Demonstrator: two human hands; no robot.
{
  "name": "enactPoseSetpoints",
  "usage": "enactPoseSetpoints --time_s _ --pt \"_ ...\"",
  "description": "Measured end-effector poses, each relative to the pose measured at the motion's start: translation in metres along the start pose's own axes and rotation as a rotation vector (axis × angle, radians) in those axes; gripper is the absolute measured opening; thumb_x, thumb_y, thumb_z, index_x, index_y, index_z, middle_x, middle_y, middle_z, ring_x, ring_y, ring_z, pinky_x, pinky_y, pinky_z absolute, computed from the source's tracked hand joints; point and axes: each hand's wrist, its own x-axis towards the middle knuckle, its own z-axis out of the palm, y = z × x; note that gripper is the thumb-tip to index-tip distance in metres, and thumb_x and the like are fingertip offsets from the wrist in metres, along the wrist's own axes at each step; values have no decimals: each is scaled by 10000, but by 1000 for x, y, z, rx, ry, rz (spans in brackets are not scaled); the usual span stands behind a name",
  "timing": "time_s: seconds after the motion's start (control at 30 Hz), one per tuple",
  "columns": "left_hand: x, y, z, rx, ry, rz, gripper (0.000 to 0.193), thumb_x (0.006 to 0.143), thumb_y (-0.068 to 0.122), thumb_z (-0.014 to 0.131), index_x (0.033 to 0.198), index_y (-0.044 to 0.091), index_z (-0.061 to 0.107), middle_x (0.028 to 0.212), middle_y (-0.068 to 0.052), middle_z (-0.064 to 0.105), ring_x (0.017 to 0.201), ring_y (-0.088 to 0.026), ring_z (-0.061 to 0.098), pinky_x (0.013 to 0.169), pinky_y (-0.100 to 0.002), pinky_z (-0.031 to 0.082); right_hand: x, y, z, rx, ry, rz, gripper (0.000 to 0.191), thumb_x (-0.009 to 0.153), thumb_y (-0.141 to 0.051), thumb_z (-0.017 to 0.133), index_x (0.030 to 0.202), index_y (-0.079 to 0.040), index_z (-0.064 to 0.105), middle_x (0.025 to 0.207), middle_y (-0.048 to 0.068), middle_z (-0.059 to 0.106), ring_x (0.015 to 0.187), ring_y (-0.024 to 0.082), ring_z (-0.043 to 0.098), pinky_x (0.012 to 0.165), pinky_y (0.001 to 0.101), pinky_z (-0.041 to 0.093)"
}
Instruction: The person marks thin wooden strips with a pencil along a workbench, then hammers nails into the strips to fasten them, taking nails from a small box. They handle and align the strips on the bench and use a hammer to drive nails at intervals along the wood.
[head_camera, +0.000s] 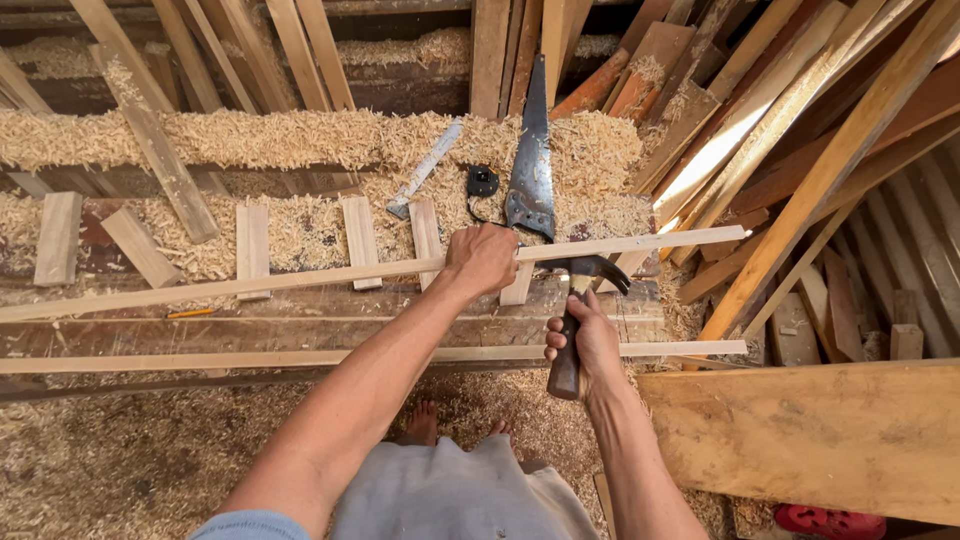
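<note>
Right hand (590, 338): clamping a claw hammer (578, 320) by its dark handle, head sitting just under the long wooden strip (300, 278). Left hand (482, 258): closing over that strip, pressing it across the short slats (360, 240). Handsaw (531, 165), steel ruler (425, 168) lying beyond on wood shavings (250, 135). Second strip (250, 358) running nearer.

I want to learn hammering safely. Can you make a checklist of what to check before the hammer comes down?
1. Right hand grips the hammer handle firmly: ok.
2. Left hand pins the long strip down: ok.
3. Strip rests across the short cross pieces: ok.
4. Nail in place under the hammer head: cannot tell.
5. Left fingers away from the hammer head: not ok, they are close beside it.
6. Handsaw lies behind the strip, out of the way: ok.
</note>
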Motion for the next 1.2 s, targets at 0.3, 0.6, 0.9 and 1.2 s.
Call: enactPoseSetpoints --time_s 0.3,0.6,0.9,1.2 --pt "5 -4 8 69 10 39 145 832 95 680 698 67 631 598 -39 570 503 -166 544 433 -356 459 -37 3 9 -335 67 -146 461 1038 -194 446 1476 -171 303 666 58 535 477 143 487 387 314 425" --pt "-8 0 -13 0 146 134 184 802 204 738 689 62 704 651 -170 661 598 -301 669 539 -436 512 -37 -33 27 -1389 85 -589 655 1015 -266 432 1632 -206 221 675 185 669 489 283 597 501 459 515" --pt "-19 -16 -16 -330 57 69 245 873 263 718 1065 114 687 540 -64 571 425 -179 498 428 -375 447 -39 -40 42 -1497 105 -494 675 996 -268 453 1620 -229 198 763 299 715 585 405 687 633 547 564" --pt "-6 -16 4 -161 27 46 70 887 177 681 853 117 693 582 -3 550 458 -130 462 409 -312 416 -43 -43 46 -1531 143 -434 669 1009 -300 487 1622 -301 221 831 286 725 673 398 703 727 568 535"
